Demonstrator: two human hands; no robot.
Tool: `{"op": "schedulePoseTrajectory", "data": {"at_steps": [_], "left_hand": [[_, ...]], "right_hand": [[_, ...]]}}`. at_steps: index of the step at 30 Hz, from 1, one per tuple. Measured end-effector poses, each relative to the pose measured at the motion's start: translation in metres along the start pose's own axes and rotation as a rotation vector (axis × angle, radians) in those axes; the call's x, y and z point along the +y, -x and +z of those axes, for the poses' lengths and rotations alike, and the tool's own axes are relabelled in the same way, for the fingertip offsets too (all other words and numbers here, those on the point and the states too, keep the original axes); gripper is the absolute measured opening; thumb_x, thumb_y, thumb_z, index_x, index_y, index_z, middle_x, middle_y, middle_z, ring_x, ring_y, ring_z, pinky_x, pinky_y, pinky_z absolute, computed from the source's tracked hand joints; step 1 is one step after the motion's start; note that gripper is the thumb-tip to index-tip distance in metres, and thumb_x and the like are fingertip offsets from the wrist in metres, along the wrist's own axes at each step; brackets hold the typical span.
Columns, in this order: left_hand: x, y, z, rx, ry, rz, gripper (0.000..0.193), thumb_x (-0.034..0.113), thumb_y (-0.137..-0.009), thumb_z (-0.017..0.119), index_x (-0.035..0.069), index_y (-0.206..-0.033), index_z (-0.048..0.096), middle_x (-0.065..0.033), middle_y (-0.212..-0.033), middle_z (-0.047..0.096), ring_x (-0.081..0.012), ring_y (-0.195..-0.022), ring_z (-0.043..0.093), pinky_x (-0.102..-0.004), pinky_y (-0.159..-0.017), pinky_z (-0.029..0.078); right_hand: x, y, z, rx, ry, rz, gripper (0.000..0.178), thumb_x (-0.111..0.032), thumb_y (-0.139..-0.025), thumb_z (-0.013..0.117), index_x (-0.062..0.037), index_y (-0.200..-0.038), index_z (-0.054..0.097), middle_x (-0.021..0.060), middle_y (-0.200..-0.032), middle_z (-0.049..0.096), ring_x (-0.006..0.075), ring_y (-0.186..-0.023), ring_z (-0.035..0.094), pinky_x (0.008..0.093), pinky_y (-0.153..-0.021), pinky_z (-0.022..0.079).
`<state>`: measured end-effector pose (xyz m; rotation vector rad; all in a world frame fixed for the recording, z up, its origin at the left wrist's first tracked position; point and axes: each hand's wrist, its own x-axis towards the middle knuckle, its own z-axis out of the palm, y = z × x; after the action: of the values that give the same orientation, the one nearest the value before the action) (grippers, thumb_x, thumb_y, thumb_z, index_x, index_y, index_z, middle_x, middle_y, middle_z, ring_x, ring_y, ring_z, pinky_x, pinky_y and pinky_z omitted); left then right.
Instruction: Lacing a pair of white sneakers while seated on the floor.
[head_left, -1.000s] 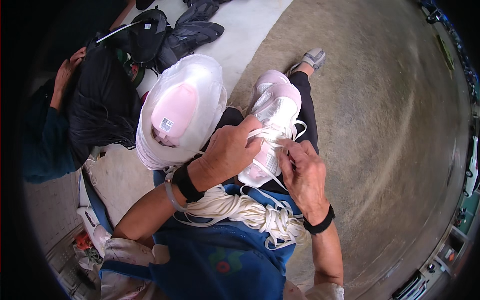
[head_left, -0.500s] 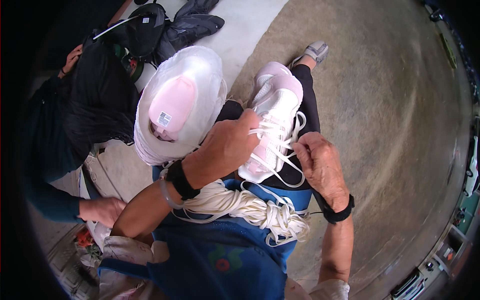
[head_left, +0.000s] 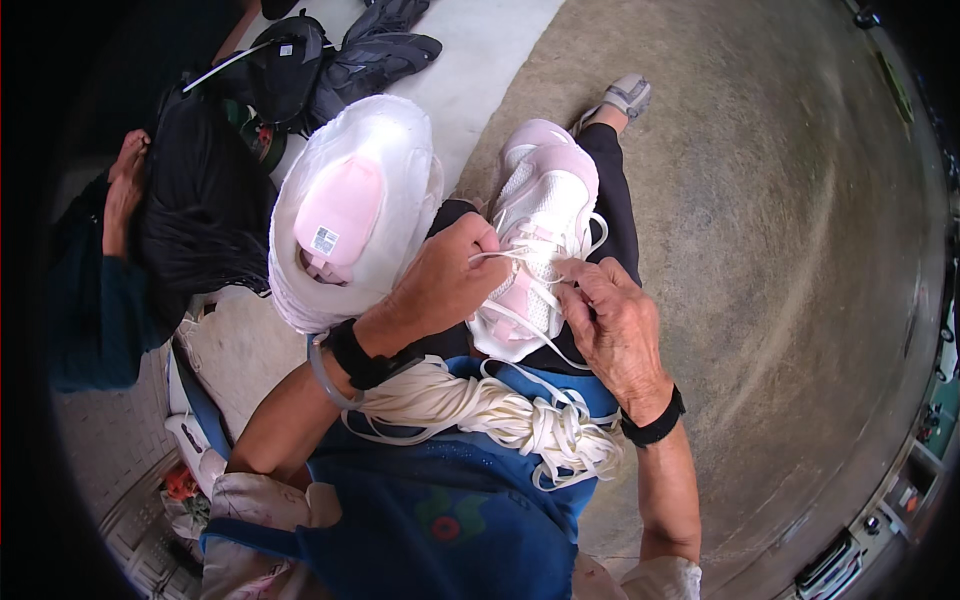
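Note:
A white and pink sneaker point(head_left: 545, 205) lies across my lap, toe pointing away from me. My left hand point(head_left: 452, 275) is closed on a white shoelace point(head_left: 497, 253) at the left side of the lacing, the lace stretched toward the shoe. On the right side of the lacing, my right hand point(head_left: 612, 322) has thumb and forefinger together at the lace, fingertips close against the shoe. Loose lace loops hang over the shoe's heel end. Nearer my body, a thick knotted bundle of cream-white laces point(head_left: 500, 410) rests on my blue apron point(head_left: 400, 500).
Left of the sneaker is a white crinkled bag-like holder point(head_left: 400, 130) with a pink, labelled insole-like piece point(head_left: 345, 205) inside. Black shoes point(head_left: 370, 70) lie behind it. A co-worker's hand point(head_left: 128, 165) and a black laced bundle point(head_left: 200, 210) are at the far left. Concrete floor point(head_left: 760, 250) extends rightward.
My right hand has moved left, up to the shoe's lacing. My left hand has shifted slightly left and down with the lace. The co-worker's nearer hand has left its spot by my left elbow.

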<state>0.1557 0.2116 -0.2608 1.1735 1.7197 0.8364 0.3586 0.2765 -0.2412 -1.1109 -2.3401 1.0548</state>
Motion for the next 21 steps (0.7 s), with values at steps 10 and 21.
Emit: {"op": "schedulePoseTrajectory", "data": {"at_steps": [10, 21], "left_hand": [[-0.002, -0.001, 0.001, -0.069, 0.066, -0.108, 0.026, 0.023, -0.089, 0.064, 0.002, -0.094, 0.051, -0.0041, -0.078, 0.053, -0.0065, -0.059, 0.051, -0.0220, -0.041, 0.045], [0.009, -0.003, -0.003, -0.038, -0.001, -0.097, 0.024, 0.018, -0.084, 0.063, -0.001, -0.094, 0.053, -0.0158, -0.076, 0.062, -0.0230, -0.069, 0.062, -0.0364, -0.065, 0.051]], "right_hand": [[0.022, 0.003, -0.014, -0.021, 0.268, 0.030, 0.010, -0.008, -0.084, 0.064, 0.0009, -0.083, 0.061, 0.0157, -0.082, 0.063, 0.0314, -0.068, 0.063, 0.0379, -0.060, 0.050], [-0.011, 0.010, -0.001, -0.006, 0.029, 0.056, 0.021, -0.017, -0.081, 0.072, -0.0018, -0.092, 0.062, 0.0125, -0.083, 0.062, 0.0266, -0.063, 0.064, 0.0355, -0.058, 0.050]]}}
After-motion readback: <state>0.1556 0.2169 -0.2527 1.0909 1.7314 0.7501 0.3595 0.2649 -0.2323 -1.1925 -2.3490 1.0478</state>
